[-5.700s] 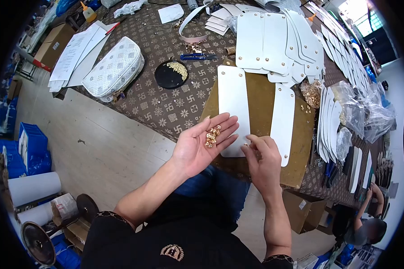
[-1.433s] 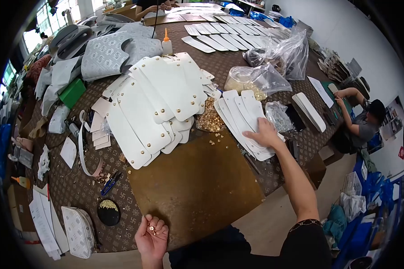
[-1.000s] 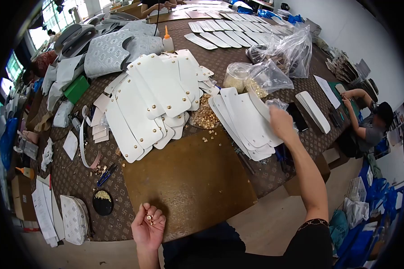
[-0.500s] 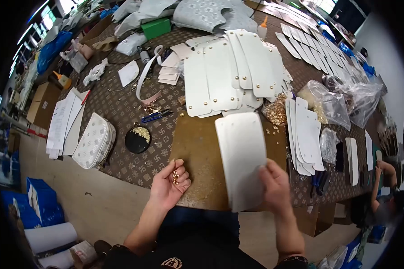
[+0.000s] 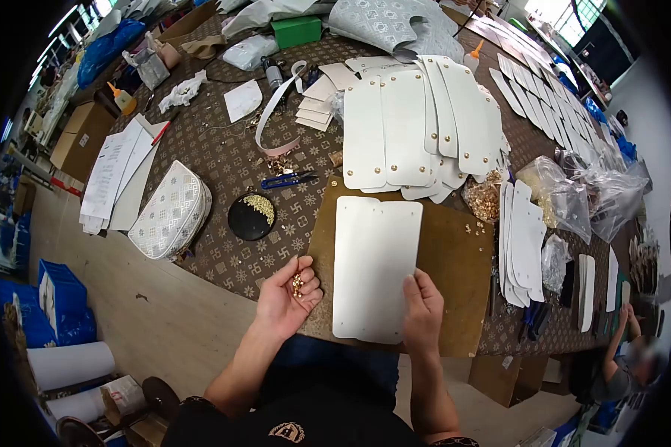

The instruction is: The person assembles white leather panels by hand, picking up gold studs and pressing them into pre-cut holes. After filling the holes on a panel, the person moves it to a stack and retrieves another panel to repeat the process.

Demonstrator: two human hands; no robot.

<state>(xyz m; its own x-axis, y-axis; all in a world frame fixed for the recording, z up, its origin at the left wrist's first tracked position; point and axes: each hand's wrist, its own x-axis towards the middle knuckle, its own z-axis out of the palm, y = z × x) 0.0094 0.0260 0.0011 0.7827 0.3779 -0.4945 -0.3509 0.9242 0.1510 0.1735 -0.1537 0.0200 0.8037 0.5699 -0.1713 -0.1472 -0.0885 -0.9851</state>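
Note:
My right hand (image 5: 423,305) pinches the right edge of a white panel (image 5: 376,261) between thumb and fingers. Small holes show near the panel's corners. It lies over or just above a brown board (image 5: 458,290); contact is hard to judge. Left of the panel, my left hand (image 5: 285,302) is turned palm up, its fingers curled around several small gold studs (image 5: 298,284). Beyond the board sits a pile of white panels (image 5: 402,127) with gold studs at their ends. More loose gold studs (image 5: 476,229) lie at the board's right corner, beside a bag of studs (image 5: 484,195).
Left of the board are a black round dish (image 5: 246,223) with gold pieces, blue thread snips (image 5: 287,179) and a patterned pouch (image 5: 173,212). White strips (image 5: 520,246) and plastic bags (image 5: 604,186) lie to the right. Another person (image 5: 626,365) is at the far right.
The white panel has moved left and turned more upright, with my right hand moving along with it. My left hand keeps hold of the studs. The camera view has shifted slightly.

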